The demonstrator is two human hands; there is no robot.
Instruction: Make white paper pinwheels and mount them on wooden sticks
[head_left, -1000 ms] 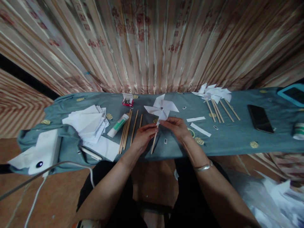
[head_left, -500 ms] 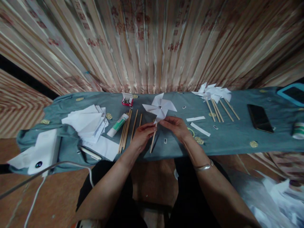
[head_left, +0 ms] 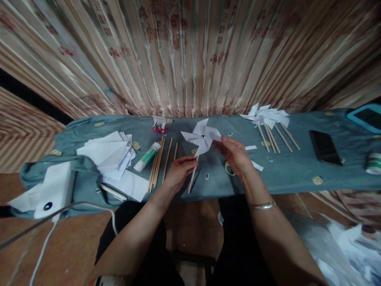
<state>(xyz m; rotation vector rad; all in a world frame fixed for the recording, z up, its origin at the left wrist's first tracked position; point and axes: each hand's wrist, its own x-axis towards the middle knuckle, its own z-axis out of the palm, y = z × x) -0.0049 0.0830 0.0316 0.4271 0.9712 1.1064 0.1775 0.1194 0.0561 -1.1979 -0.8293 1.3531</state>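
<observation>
Pinwheel stick (head_left: 192, 176) being pinched by the left hand (head_left: 178, 171) at the table's (head_left: 285, 171) front edge, freeing the wheel (head_left: 202, 137); blade (head_left: 214, 134) being touched by the unclenched right hand (head_left: 236, 155).

We could not read what lay in the small red box (head_left: 160, 127) at the far side. Our right hand (head_left: 236, 155) hid part of a paper strip (head_left: 256, 165) and one blade tip of the pinwheel (head_left: 202, 137); whether it pinched that blade we could not tell. Our left hand (head_left: 178, 171) covered part of the stick (head_left: 192, 180). The right edge cut off a teal tray (head_left: 366, 117) and a tape roll (head_left: 375, 163).
</observation>
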